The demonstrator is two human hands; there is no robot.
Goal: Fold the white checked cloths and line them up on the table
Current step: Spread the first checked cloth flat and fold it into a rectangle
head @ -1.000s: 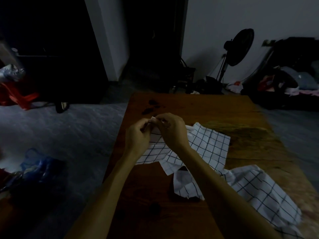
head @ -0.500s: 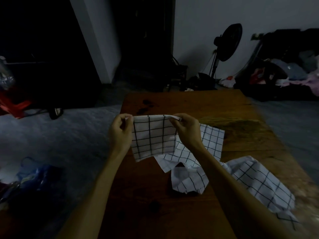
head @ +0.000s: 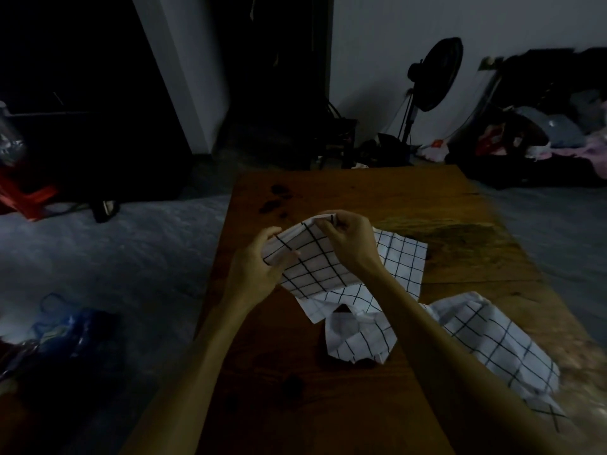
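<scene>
White cotton crossed with thin black lines hangs between the two hands, just above the middle of the frame. The left hand [head: 259,262] has its fingers and thumb curled round the left edge of the held cloth [head: 307,262], gripping it. The right hand [head: 349,238] pinches the top edge of that cloth near its upper corner, fingers bent tight on the fabric. The cloth is lifted off the wooden surface [head: 361,192] and sags between the two grips, its lower part drooping toward the cloths below.

Under it, slightly to the right of centre, a second checked cloth [head: 402,262] lies spread flat on the surface, partly hidden by the right wrist. Below that, toward the lower middle of the frame, a smaller crumpled cloth [head: 359,341] sits bunched up, touching the flat one. To the lower right a larger rumpled cloth [head: 492,339] trails along the surface toward the frame's edge, just beside the right forearm.

Dark stains [head: 274,200] mark the wood at its far left corner. Beyond the surface, in the upper right, a black standing fan [head: 433,77] stands against the pale wall, with a heap of clothes [head: 551,129] farther right. Something red [head: 26,195] lies on the grey floor at the far left, and a blue bundle [head: 62,330] sits at the lower left.
</scene>
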